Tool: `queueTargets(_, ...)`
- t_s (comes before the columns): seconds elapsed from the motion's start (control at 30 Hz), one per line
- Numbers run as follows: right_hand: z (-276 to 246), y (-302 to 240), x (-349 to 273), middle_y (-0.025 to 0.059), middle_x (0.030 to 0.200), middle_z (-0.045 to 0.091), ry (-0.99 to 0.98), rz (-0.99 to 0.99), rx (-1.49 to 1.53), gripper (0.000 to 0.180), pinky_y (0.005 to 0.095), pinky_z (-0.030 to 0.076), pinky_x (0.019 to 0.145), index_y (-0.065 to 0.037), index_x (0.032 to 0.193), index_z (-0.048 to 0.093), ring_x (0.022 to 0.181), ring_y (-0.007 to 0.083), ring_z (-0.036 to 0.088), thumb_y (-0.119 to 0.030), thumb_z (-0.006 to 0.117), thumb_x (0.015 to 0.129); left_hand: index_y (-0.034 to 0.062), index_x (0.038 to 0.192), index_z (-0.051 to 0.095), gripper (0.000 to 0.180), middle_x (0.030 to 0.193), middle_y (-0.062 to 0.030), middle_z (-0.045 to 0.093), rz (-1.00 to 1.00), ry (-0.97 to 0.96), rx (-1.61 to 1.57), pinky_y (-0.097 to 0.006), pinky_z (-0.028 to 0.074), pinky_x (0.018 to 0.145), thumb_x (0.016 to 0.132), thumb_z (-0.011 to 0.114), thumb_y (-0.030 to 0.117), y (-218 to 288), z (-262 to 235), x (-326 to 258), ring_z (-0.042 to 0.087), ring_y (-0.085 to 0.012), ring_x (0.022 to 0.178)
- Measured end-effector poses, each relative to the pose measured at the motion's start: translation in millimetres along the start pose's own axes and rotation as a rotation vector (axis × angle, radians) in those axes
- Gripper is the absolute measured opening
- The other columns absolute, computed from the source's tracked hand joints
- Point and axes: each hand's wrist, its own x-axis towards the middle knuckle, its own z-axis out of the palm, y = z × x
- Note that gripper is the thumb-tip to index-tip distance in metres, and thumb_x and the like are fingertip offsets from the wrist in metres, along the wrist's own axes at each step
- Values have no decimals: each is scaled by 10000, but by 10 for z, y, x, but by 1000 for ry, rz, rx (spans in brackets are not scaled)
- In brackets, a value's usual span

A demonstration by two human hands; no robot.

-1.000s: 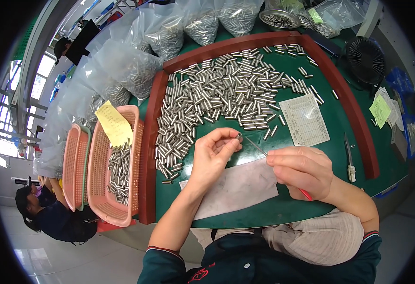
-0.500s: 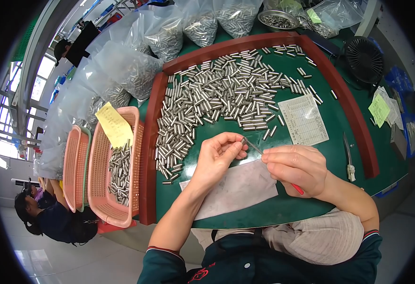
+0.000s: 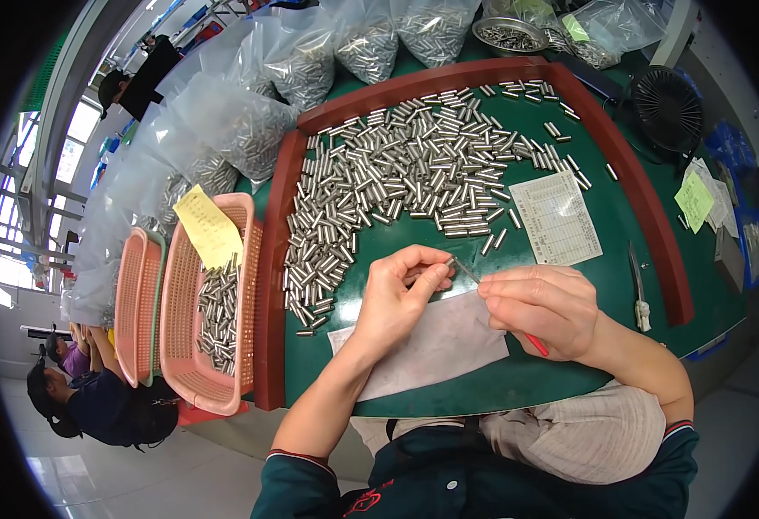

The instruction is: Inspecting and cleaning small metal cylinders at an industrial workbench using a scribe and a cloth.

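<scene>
My left hand (image 3: 401,294) pinches a small metal cylinder (image 3: 452,261) between thumb and fingers, mostly hidden by the fingertips. My right hand (image 3: 542,310) is closed around a thin metal tool with a red handle (image 3: 537,346). The tool's slim shaft points up and left, its tip at the cylinder's end. Beneath the hands lies a pale, smudged cloth (image 3: 436,346) on the green table. Beyond them spreads a big heap of shiny metal cylinders (image 3: 414,164). A printed paper sheet (image 3: 557,219) is right of the heap.
A dark red raised border (image 3: 648,208) frames the work area. At left stand a pink basket (image 3: 172,346) of cylinders with a yellow note, and another pink basket (image 3: 135,303). Filled plastic bags (image 3: 302,65) line the back. To the right are scissors (image 3: 639,294) and a black fan (image 3: 665,108).
My left hand has shifted slightly right, and its fingers have rolled around the cylinder. The right hand stays nearly in place, the tool turned slightly. At left, a person's head has moved.
</scene>
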Motion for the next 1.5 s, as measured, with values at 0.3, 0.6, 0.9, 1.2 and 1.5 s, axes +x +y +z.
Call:
queueTargets(0.3, -47, -31, -32, 119, 752, 632, 45, 53, -50, 259, 301, 557, 582, 30, 847, 596, 687, 240, 660, -96, 754, 684, -66, 922, 629, 142, 822, -76, 657, 82, 44, 125, -223, 502, 671, 818, 631, 30, -11, 61, -13, 614, -102, 712)
queueTargets(0.6, -36, -14, -31, 170, 835, 632, -19, -25, -1, 229, 316, 566, 589, 63, 883, 594, 742, 284, 662, -37, 651, 685, -54, 875, 646, 125, 785, -75, 659, 91, 172, 84, -226, 495, 637, 773, 666, 16, -14, 43, -11, 606, -96, 682)
queueTargets(0.9, -78, -45, -19, 189, 840, 631, -10, -89, 28, 219, 325, 566, 597, 65, 846, 598, 733, 287, 662, -37, 693, 677, -48, 853, 648, 117, 769, -106, 641, 319, 194, 351, -238, 505, 626, 754, 682, 4, 90, 126, -40, 625, -145, 669)
queueTargets(1.2, -148, -64, -19, 184, 877, 639, -72, -30, 58, 265, 321, 562, 609, 44, 883, 580, 781, 291, 666, -52, 718, 679, -51, 859, 644, 114, 770, -89, 646, 304, 239, 380, -243, 497, 600, 761, 669, 2, 33, 64, -23, 613, -122, 655)
queueTargets(1.5, -136, -35, -14, 133, 877, 659, 50, 108, 21, 346, 292, 552, 598, -21, 990, 539, 773, 263, 671, -24, 735, 705, -78, 980, 618, 175, 839, -95, 657, 35, 116, 41, -232, 518, 675, 840, 605, 26, -46, -5, 16, 641, -133, 752)
